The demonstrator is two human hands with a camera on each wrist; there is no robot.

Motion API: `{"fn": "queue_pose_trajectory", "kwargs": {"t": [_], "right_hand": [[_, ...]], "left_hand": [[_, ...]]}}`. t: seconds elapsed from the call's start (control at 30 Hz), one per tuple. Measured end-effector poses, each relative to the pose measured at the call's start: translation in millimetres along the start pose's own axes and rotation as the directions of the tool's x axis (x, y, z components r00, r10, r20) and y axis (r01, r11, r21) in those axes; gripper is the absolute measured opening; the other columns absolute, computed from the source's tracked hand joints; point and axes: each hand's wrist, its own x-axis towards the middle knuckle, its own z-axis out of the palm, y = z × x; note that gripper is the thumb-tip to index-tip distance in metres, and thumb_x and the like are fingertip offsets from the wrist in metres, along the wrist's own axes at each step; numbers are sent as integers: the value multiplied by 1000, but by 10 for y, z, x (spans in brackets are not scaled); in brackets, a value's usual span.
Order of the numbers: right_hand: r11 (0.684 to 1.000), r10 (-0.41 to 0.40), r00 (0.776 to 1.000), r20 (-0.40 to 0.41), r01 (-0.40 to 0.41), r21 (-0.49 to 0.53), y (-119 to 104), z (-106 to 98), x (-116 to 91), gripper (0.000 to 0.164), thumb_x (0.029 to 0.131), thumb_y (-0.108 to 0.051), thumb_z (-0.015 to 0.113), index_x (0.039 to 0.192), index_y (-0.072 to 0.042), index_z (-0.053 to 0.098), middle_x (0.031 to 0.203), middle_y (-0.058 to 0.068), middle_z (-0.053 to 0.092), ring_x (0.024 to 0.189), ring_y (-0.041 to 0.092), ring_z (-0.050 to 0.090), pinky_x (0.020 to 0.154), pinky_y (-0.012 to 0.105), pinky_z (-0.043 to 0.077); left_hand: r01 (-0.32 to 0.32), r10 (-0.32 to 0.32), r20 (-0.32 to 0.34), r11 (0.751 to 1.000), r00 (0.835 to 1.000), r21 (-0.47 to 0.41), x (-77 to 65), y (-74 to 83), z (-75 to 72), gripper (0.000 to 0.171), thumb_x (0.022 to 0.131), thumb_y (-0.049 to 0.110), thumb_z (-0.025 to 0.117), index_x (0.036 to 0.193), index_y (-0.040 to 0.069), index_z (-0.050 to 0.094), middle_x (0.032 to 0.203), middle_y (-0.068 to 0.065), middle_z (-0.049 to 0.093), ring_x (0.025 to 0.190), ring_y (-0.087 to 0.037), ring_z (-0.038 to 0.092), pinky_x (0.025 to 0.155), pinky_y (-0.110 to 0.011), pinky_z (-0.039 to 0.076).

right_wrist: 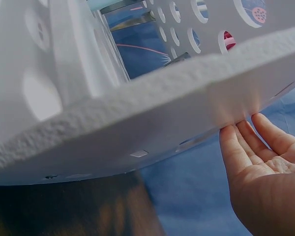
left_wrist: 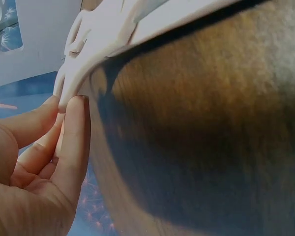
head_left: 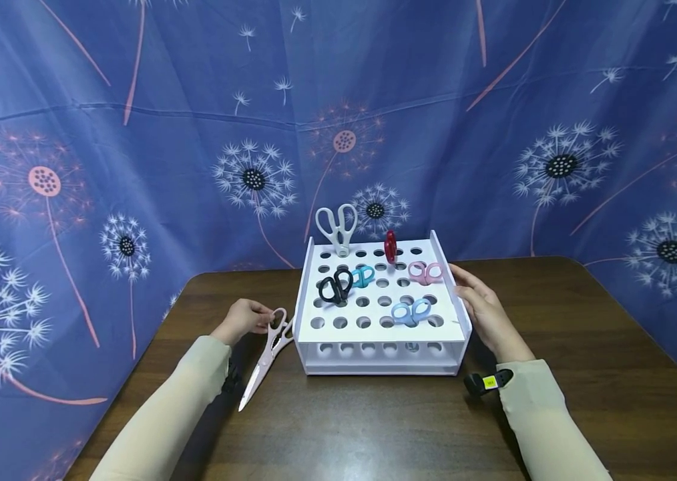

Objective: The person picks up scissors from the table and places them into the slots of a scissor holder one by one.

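Note:
My left hand point(head_left: 248, 318) pinches one handle loop of a pair of pale pink scissors point(head_left: 264, 361) to the left of the white rack. In the left wrist view the thumb and fingertips point(left_wrist: 77, 105) meet on that loop. The scissors slant with their blades toward the front of the table. At the rack's right wall, my right hand point(head_left: 485, 307) touches the side with its fingertips. The right wrist view shows those fingers fairly straight against the white panel point(right_wrist: 187, 123). The white rack point(head_left: 374, 367) has rows of round holes in its top.
Standing in the rack are white scissors point(head_left: 338, 230), black scissors point(head_left: 336, 287), teal scissors point(head_left: 364, 276), pink scissors point(head_left: 425, 272), light blue scissors point(head_left: 410, 312) and a red-handled item point(head_left: 390, 247). Beneath is a brown wooden table point(head_left: 374, 427); a blue dandelion-print cloth point(head_left: 434, 133) hangs behind.

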Motion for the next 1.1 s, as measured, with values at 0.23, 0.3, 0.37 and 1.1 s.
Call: {"fn": "queue_pose_trajectory", "kwargs": {"t": [0.23,0.3,0.37,1.1], "right_hand": [[1000,-2,1000,4,2,4,1,4,4,55,100,-18,50,150,-4,32,125,-12,55,101,1,61,79,17,53],[1000,-2,1000,5,2,0,-3,10,7,55,100,-19,50,150,-4,32,125,-12,54,101,1,60,80,17,53],[1000,0,1000,6,0,-4,-7,16,11,55,101,-19,50,150,-4,32,126,-12,54,102,1,60,80,16,53],[1000,2,1000,3,-2,-15,-13,7,-5,55,101,-20,49,150,-5,32,125,-12,53,102,0,60,80,16,53]], "left_hand": [[-30,30,-37,999,999,-11,-23,-3,-54,22,90,0,63,104,-18,66,85,-19,70,65,-9,63,65,-28,59],[-36,35,-41,999,999,-21,-29,-12,-73,23,90,-1,63,104,-19,65,85,-21,70,64,-9,63,63,-26,59],[-32,30,-47,999,998,-29,-40,-20,-89,22,90,-2,64,103,-19,65,85,-21,70,63,-9,64,63,-26,59],[-28,20,-217,999,976,-35,-209,62,-320,24,90,-2,62,106,-20,64,87,-24,72,58,-7,64,63,-26,59]]}}
